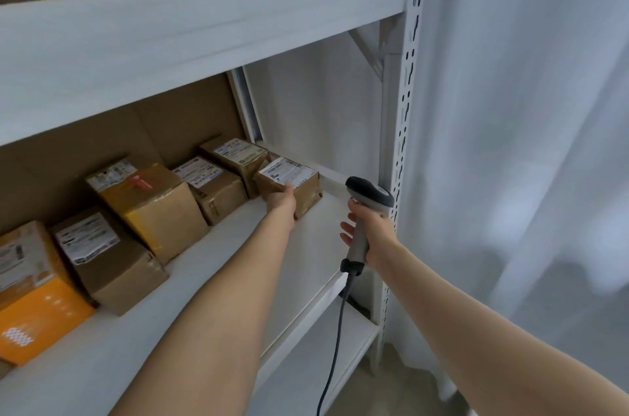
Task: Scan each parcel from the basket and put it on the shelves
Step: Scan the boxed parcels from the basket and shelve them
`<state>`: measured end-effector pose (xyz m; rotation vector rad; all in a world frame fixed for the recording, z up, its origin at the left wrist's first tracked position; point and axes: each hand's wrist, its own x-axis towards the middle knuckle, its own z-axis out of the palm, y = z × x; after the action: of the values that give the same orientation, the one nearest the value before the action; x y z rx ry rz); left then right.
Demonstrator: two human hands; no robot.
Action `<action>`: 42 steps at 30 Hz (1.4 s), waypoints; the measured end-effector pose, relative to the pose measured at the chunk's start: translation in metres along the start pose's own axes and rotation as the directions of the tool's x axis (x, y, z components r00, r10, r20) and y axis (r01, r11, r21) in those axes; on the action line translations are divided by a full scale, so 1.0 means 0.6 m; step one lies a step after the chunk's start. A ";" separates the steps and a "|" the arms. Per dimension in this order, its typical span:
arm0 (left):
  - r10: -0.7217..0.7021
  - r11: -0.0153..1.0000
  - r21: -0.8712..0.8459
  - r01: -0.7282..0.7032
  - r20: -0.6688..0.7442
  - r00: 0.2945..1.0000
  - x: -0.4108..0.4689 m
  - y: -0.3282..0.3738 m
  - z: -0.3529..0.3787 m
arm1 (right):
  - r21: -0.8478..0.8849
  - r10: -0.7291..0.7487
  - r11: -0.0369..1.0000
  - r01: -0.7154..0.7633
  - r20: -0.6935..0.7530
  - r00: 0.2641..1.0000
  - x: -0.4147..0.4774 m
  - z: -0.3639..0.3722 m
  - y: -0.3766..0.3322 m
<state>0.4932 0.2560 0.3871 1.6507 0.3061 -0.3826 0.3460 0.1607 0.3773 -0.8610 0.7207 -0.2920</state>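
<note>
Sitting at the row's right end on the shelf (316,245) — parcel (299,177), label up, near edge gripped by left hand (281,202); right hand (374,231) alongside, clasping scanner (369,192).

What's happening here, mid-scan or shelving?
Shelving, by the look of it. A person's left grip holds a small brown parcel that sits on the middle shelf, at the right end of a row of boxes. The right grip holds a corded scanner upright near the post, to the right of the parcel. No basket is in view.
</note>
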 end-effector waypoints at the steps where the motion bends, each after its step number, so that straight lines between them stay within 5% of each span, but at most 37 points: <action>1: 0.010 1.000 0.008 -0.010 0.001 1.000 0.000 0.002 -0.002 | 0.002 -0.002 1.000 0.002 0.001 1.000 0.000 -0.001 -0.002; 5: 0.051 0.996 0.069 -0.049 -0.036 0.998 -0.015 0.010 -0.012 | 0.002 -0.013 1.000 0.013 0.011 1.000 -0.013 -0.011 -0.005; 10: 0.286 0.882 0.419 -0.218 -0.107 0.952 -0.062 0.003 -0.030 | 0.020 -0.052 0.998 0.052 -0.007 0.999 -0.063 -0.034 0.004; 17: 0.485 0.670 0.549 -0.499 0.184 0.855 -0.184 -0.047 -0.030 | 0.092 -0.103 0.989 0.113 -0.102 0.989 -0.189 -0.104 0.031; 30: 0.158 0.527 0.625 -0.576 0.594 0.789 -0.417 -0.283 0.081 | 0.227 -0.065 0.956 0.187 -0.458 0.887 -0.412 -0.375 0.137; 42: -0.014 0.362 0.622 -0.694 0.749 0.663 -0.636 -0.528 0.255 | 0.412 0.156 0.898 0.155 -0.627 0.764 -0.508 -0.727 0.211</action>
<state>0.0050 0.1492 0.2473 2.3954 -1.0463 -0.8335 -0.1796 0.1393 0.2279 -0.2950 1.2447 -0.7516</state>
